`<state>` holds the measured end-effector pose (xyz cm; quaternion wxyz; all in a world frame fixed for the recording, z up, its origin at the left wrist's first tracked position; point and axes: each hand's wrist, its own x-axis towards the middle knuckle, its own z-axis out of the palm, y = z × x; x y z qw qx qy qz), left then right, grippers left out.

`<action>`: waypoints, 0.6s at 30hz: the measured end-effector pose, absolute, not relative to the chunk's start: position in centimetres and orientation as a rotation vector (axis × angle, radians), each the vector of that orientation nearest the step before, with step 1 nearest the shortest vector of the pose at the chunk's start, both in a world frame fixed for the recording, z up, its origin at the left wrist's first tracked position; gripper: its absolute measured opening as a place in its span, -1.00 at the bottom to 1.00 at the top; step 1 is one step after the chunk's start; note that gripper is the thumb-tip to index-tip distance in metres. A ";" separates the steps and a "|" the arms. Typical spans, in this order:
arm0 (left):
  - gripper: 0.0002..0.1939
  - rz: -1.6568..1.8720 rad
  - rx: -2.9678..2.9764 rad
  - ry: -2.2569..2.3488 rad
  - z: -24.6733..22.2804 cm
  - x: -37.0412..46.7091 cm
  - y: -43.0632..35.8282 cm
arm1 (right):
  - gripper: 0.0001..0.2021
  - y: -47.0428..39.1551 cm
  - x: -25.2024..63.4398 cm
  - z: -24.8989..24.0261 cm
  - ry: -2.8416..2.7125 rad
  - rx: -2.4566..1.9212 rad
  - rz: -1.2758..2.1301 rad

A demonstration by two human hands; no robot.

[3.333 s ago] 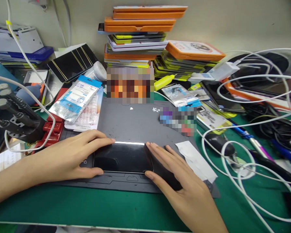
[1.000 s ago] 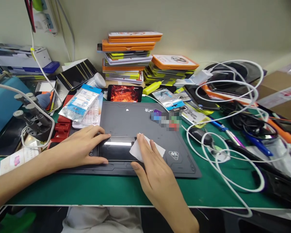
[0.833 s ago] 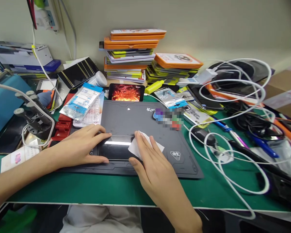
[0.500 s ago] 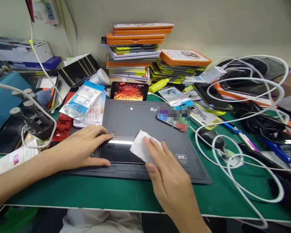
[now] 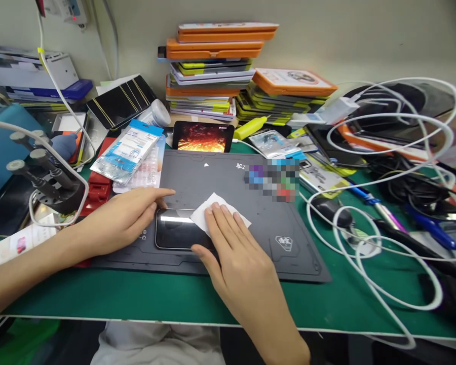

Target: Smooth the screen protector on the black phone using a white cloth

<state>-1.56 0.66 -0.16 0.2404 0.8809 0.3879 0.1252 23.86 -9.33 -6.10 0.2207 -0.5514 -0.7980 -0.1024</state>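
Observation:
A black smartphone (image 5: 180, 237) lies face up on a dark grey work mat (image 5: 209, 172), with a bright strip of light reflected on its screen. My right hand (image 5: 237, 248) presses a white wipe (image 5: 220, 207) against the phone's right part, fingers laid over the cloth and thumb at the phone's near edge. The wipe and hand hide that end of the phone. At the phone's left end is my left hand (image 5: 123, 220), index finger stretched out above the mat and thumb drawn in; it holds nothing that I can see.
Behind the mat stands a lit phone (image 5: 202, 137) on a white cable. Orange and yellow flat boxes (image 5: 213, 49) are stacked at the wall. Looped white cables (image 5: 338, 238) cover the right side; a screwdriver holder (image 5: 55, 195) and blister packs (image 5: 127, 154) sit left.
My right hand and the wipe have slid left along the phone. My left hand has let go of the phone's left end, its thumb moving off the near edge.

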 end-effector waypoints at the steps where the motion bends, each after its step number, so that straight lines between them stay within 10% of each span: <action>1: -0.51 0.367 2.392 1.079 -0.3 -1.6 0.7 | -0.33 -9.4 23.6 -6.2 -2.210 -1.529 -0.281; 18: -0.41 0.386 2.394 1.115 -0.6 -1.9 0.7 | -0.34 -10.6 17.9 -5.0 -2.170 -1.379 -0.172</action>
